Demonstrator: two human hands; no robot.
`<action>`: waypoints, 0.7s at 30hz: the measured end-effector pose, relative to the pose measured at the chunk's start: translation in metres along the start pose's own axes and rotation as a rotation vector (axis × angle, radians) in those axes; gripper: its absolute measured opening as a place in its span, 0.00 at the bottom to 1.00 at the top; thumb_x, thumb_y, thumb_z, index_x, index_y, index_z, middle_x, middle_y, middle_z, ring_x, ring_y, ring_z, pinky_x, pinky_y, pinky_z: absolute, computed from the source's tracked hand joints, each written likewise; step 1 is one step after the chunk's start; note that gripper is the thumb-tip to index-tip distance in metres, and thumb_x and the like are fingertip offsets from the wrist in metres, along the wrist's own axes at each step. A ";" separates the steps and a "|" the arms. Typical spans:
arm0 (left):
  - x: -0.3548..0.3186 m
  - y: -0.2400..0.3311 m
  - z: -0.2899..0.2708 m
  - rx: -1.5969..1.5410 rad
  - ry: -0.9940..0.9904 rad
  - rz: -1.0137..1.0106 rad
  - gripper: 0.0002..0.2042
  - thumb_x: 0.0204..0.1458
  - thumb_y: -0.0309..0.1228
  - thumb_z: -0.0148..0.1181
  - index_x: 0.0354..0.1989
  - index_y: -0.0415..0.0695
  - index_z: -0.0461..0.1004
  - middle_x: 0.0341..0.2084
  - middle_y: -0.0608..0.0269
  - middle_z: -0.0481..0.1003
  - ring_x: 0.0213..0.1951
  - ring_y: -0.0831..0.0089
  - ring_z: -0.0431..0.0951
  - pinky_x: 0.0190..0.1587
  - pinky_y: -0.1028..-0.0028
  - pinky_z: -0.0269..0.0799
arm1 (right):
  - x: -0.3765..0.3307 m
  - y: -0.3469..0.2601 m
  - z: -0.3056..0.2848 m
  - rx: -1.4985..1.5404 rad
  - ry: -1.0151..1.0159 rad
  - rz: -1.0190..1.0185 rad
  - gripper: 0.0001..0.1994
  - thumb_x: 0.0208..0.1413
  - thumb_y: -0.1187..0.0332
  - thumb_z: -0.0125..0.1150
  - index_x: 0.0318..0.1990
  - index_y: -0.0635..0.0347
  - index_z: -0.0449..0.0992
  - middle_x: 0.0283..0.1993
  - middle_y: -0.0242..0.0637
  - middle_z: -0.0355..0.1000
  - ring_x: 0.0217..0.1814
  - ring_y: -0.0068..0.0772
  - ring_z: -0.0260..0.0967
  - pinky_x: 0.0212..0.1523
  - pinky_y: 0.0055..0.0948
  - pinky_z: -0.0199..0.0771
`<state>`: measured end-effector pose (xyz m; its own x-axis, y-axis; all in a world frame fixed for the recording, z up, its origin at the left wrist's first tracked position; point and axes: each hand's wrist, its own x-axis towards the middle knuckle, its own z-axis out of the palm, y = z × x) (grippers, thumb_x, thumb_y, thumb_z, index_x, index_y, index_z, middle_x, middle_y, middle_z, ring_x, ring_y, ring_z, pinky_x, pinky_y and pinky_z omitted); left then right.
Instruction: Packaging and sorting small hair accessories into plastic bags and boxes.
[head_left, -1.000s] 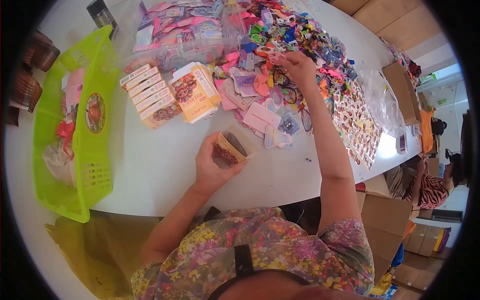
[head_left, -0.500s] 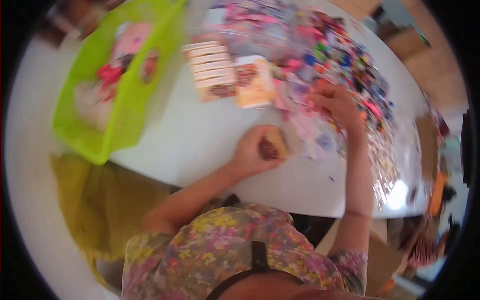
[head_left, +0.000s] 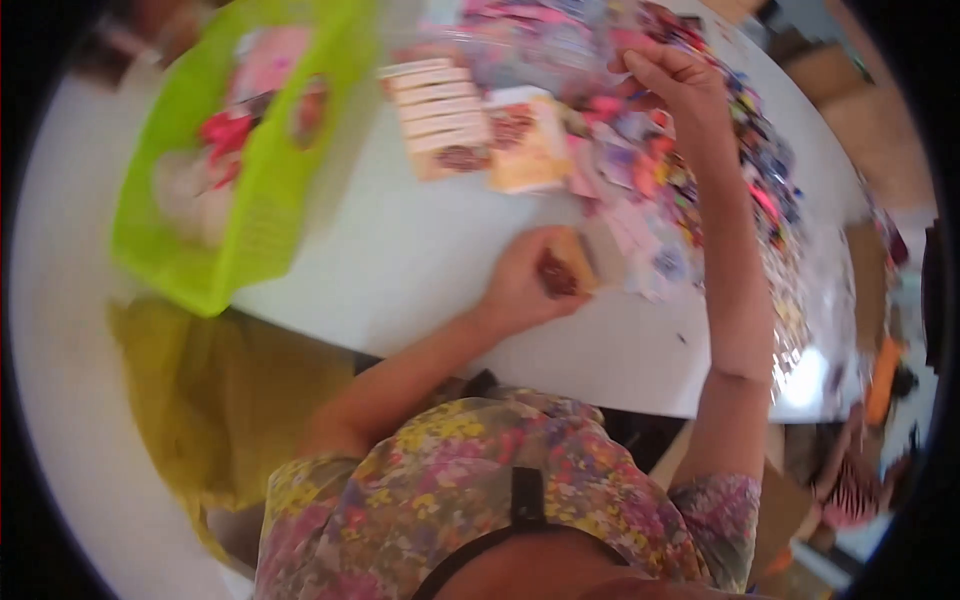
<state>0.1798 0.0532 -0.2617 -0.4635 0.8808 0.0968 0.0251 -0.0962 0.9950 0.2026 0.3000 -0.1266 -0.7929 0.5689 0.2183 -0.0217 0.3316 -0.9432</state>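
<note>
My left hand [head_left: 522, 282] is closed around a small orange-and-cream box [head_left: 577, 262] with a dark red-brown picture, held just above the white table. A pale flap or open end shows on the box's right side. Farther out, my right hand [head_left: 682, 88] hovers over a pile of small colourful trinkets [head_left: 755, 170]. Its thumb and fingers are bent together in a pinch; what is between them, if anything, is too blurred to make out. Beyond my left hand, several matching boxes [head_left: 440, 118] lie in an overlapping row, with another box [head_left: 525, 140] beside them.
A lime-green plastic basket [head_left: 262, 225] with pink and white items stands at the left table edge. Clear plastic packets [head_left: 540, 50] lie at the back. Pink and pale paper pieces [head_left: 625, 225] spread near the boxes. A yellow-brown cloth or bag [head_left: 230, 390] hangs below the basket.
My right hand has moved farther away over the pile, from the pink pieces toward the clear packets. The left hand still holds the box. The whole view has shifted slightly.
</note>
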 end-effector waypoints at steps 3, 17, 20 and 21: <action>0.001 -0.016 -0.004 0.106 -0.034 0.095 0.36 0.34 0.27 0.78 0.53 0.39 0.63 0.33 0.65 0.73 0.30 0.80 0.75 0.32 0.78 0.76 | -0.029 0.052 -0.072 -0.201 0.130 0.170 0.11 0.59 0.64 0.59 0.44 0.60 0.79 0.36 0.31 0.78 0.32 0.18 0.73 0.34 0.22 0.75; -0.006 -0.007 0.003 0.205 -0.038 0.069 0.36 0.36 0.27 0.76 0.54 0.37 0.61 0.43 0.58 0.74 0.42 0.74 0.78 0.43 0.74 0.77 | -0.067 0.122 -0.088 -0.990 0.325 0.049 0.10 0.50 0.62 0.67 0.37 0.55 0.81 0.32 0.39 0.76 0.32 0.37 0.75 0.36 0.35 0.73; -0.004 -0.002 0.003 0.158 -0.046 0.057 0.36 0.36 0.28 0.76 0.54 0.37 0.61 0.43 0.58 0.74 0.42 0.74 0.78 0.43 0.74 0.77 | -0.075 0.115 -0.102 -0.826 0.345 0.068 0.09 0.53 0.65 0.65 0.39 0.57 0.82 0.31 0.35 0.77 0.31 0.27 0.74 0.31 0.30 0.72; -0.003 0.000 0.002 0.145 -0.053 0.053 0.36 0.36 0.28 0.76 0.54 0.36 0.61 0.43 0.58 0.74 0.42 0.74 0.78 0.43 0.74 0.77 | -0.079 0.113 -0.106 -0.828 0.345 0.078 0.09 0.53 0.65 0.65 0.39 0.57 0.82 0.31 0.35 0.77 0.31 0.27 0.74 0.31 0.30 0.72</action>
<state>0.1832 0.0516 -0.2622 -0.4110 0.8997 0.1470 0.1780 -0.0789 0.9809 0.3279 0.3725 -0.2238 -0.5441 0.7626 0.3499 0.5762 0.6427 -0.5049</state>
